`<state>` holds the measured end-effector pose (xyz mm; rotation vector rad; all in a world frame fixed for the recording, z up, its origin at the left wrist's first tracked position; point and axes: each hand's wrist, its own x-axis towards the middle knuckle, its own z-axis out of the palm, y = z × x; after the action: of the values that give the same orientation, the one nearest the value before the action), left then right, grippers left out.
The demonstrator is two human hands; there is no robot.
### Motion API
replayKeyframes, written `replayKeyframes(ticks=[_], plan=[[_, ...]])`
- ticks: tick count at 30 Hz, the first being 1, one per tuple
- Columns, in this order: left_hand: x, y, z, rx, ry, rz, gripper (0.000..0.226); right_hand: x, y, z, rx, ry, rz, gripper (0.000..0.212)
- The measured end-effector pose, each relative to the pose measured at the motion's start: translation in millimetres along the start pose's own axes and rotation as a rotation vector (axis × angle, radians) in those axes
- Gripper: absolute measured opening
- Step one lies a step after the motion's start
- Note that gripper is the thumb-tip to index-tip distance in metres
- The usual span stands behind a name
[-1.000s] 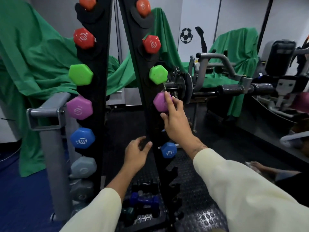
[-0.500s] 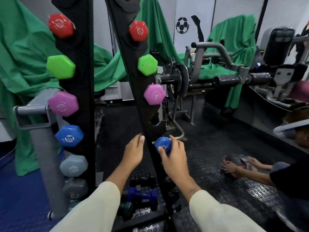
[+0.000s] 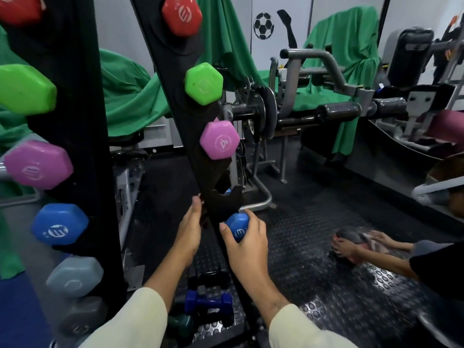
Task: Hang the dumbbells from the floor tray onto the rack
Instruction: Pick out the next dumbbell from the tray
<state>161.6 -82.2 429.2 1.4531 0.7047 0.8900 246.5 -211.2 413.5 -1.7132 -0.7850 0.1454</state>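
Observation:
The black dumbbell rack has two uprights hung with coloured dumbbells: red, green, pink. My right hand grips the end of a blue dumbbell at the right upright, just under an empty hook. My left hand rests with straight fingers against the inner side of the same upright. On the floor tray between the uprights lie a dark blue dumbbell, black ones and a dark green one.
The left upright carries green, pink, blue and grey dumbbells. Another person's hands hold a dark ball on the studded rubber floor at the right. Gym machines and green cloths stand behind.
My right hand dropped from the pink dumbbell to the blue one and now grips it. My left hand rose along the upright. The view moved closer and lower.

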Motion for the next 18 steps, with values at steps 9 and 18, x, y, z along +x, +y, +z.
replayKeyframes(ticks=[9,18], plan=[[33.9,16.8,16.3,-0.165,0.072,-0.102,0.072,23.4,27.2,-10.1,0.271,-0.122,0.037,0.052],[-52.0,-23.8,29.9,0.409,0.246,0.089,0.051,92.9,40.5,-63.0,0.12,-0.351,-0.123,0.012]])
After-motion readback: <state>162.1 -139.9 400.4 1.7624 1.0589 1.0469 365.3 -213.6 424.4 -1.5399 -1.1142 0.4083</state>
